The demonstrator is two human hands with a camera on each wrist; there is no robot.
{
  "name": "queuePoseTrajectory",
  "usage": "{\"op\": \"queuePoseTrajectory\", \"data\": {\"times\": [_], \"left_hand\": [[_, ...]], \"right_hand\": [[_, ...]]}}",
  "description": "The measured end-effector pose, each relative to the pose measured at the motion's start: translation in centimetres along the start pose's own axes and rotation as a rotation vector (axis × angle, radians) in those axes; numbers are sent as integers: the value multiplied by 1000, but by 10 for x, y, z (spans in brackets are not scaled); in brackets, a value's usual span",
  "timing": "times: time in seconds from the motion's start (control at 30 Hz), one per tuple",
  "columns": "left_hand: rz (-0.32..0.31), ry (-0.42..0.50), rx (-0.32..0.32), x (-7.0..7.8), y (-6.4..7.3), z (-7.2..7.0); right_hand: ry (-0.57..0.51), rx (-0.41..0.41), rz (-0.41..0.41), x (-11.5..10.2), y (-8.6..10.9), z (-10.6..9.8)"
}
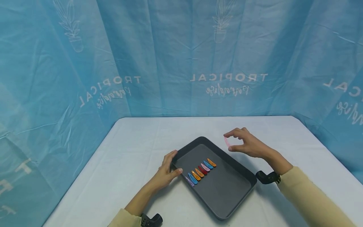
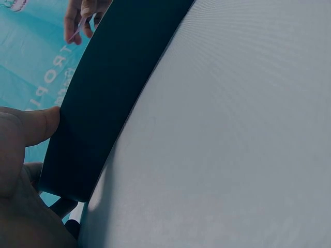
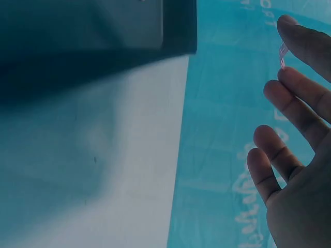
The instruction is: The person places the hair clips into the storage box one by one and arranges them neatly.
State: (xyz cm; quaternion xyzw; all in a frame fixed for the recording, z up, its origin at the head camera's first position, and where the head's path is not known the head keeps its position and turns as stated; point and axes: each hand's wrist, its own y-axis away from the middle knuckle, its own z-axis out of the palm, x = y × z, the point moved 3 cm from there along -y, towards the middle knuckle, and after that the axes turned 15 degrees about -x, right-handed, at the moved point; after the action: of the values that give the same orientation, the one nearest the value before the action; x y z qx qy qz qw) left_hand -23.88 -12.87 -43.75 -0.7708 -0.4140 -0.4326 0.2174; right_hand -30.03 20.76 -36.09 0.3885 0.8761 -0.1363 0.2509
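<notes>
A dark grey baking tray [image 1: 227, 192] lies turned at an angle on the table. My left hand [image 1: 163, 176] grips its left corner, thumb against the rim in the left wrist view. Over the table, beyond the tray's far right edge, my right hand [image 1: 250, 145] pinches a pink snap hair clip [image 1: 227, 141] by its ends between thumb and index finger; the other fingers are spread in the right wrist view. Inside the tray several snap clips form a slanting row, from an orange clip [image 1: 211, 162] past a red clip [image 1: 202, 170] to a purple clip [image 1: 189, 181] by the near left wall.
A white cloth [image 1: 93, 176] covers the table under the tray. Blue printed curtains [image 1: 181, 56] hang behind the table and along both sides. Each wrist wears a black strapped device, such as the right wrist device [image 1: 266, 177].
</notes>
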Motion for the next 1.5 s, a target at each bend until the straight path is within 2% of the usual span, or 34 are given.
{"op": "queuePoseTrajectory", "data": {"times": [0.17,0.4,0.73,1.0,1.3,1.5], "left_hand": [[-2,-3,6,0,0,0],[4,0,6,-1,-1,0],[6,8,0,-1,-1,-1],[6,12,0,-1,-1,0],[9,7,4,-2,-2,1],[7,17,0,-1,-2,1]], "right_hand": [[-25,-36,-35,-7,-10,9],[-33,-106,-3,-12,-22,24],[-58,-240,-10,-6,-31,39],[-9,-311,-2,-2,-36,50],[25,-358,44,5,-38,59],[42,-358,25,7,-39,60]]}}
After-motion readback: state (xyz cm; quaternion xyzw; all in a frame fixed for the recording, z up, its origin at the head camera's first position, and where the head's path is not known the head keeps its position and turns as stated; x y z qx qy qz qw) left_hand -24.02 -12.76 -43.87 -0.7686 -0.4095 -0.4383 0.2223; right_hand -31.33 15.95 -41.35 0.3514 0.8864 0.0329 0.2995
